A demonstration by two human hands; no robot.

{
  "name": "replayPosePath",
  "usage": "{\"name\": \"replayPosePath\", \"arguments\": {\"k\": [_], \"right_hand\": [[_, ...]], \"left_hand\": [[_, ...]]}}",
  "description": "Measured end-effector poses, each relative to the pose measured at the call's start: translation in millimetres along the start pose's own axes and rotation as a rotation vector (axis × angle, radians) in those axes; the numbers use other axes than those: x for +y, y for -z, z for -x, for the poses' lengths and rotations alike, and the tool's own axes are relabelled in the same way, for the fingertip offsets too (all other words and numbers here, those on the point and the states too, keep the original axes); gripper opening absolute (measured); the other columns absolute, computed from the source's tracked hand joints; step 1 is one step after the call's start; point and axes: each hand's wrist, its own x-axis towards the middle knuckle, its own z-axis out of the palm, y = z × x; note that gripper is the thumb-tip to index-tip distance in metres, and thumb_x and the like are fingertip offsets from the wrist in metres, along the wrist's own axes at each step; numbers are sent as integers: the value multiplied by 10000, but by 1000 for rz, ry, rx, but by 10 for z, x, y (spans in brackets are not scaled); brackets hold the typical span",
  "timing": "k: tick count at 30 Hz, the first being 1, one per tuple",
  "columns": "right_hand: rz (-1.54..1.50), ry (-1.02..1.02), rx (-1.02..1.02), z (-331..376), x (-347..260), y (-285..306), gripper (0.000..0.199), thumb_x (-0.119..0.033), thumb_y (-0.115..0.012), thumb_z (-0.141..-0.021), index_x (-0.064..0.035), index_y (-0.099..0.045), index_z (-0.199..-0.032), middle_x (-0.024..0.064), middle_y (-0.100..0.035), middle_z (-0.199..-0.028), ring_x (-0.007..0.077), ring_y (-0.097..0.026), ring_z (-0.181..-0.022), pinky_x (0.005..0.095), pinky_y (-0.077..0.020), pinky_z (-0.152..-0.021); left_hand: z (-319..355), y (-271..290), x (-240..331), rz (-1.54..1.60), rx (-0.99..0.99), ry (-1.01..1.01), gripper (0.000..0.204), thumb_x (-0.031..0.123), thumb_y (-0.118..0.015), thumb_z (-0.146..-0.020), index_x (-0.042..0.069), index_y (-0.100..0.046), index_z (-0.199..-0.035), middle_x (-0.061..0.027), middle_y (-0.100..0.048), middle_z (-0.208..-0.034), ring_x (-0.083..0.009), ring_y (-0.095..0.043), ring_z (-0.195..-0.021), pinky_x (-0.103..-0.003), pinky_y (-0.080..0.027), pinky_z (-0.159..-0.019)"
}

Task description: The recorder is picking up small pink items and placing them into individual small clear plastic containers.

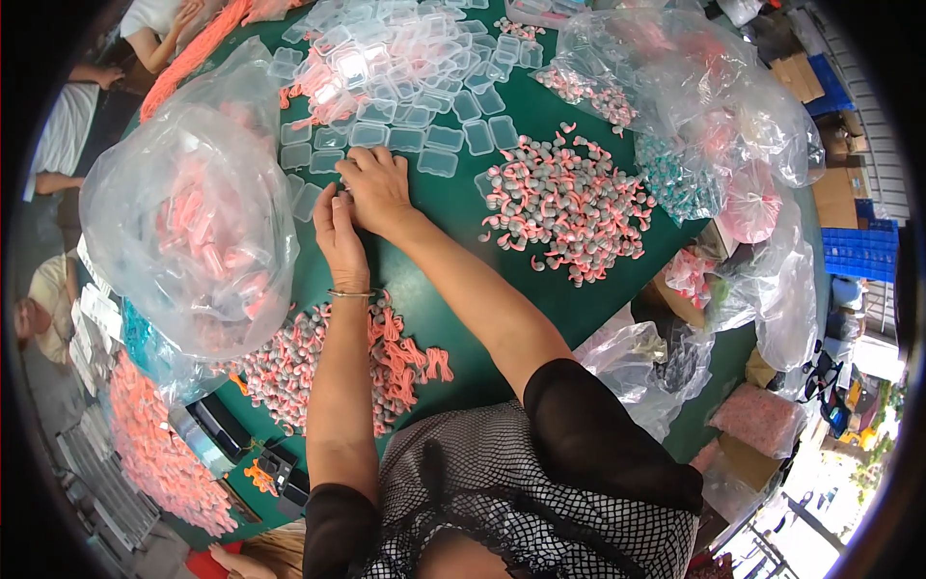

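My left hand (340, 239) is raised over the green table with its fingers curled inward. A small dark thing shows at its fingertips, too hidden to name. My right hand (376, 193) lies just beyond it, back upward, fingers apart over the near edge of the clear plastic boxes (369, 135). The two hands almost touch. Right of them spreads a heap of small grey and pink curved pieces (569, 207). A similar heap of grey and pink pieces (280, 372) lies beside my left forearm, with bundled pink cords (395, 352) on the forearm's other side.
A large clear bag of pink pieces (193, 222) stands at left. Pink packets (159, 444) pile up near a black tool or dispenser (217, 429) at lower left. More clear bags (704, 87) crowd the far right. Other people (58, 135) are along the left edge.
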Motion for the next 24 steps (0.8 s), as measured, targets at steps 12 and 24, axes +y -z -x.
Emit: {"name": "replayPosePath", "arguments": {"k": [12,24], "right_hand": [[48,65,43,230,-106,297,406,-185,-650,-744,-161,-611,-1148,48,-538,-1229,281,-450,-1178,512,-293,-936],[-193,-44,256,-202,864,1652,170,21,-570,-774,-76,-682,-857,111,-647,-872,291,-626,-814,365,-509,-725]], "left_hand": [[226,4,-28,-227,136,-267,289,130,-533,-942,-5,-565,-1197,-116,-542,-1182,-205,-536,-1072,-311,-456,-907],[952,-840,166,-805,-495,-559,212,132,-702,-773,96,-667,-979,-93,-627,-866,-289,-633,-734,-391,-509,-630]]}}
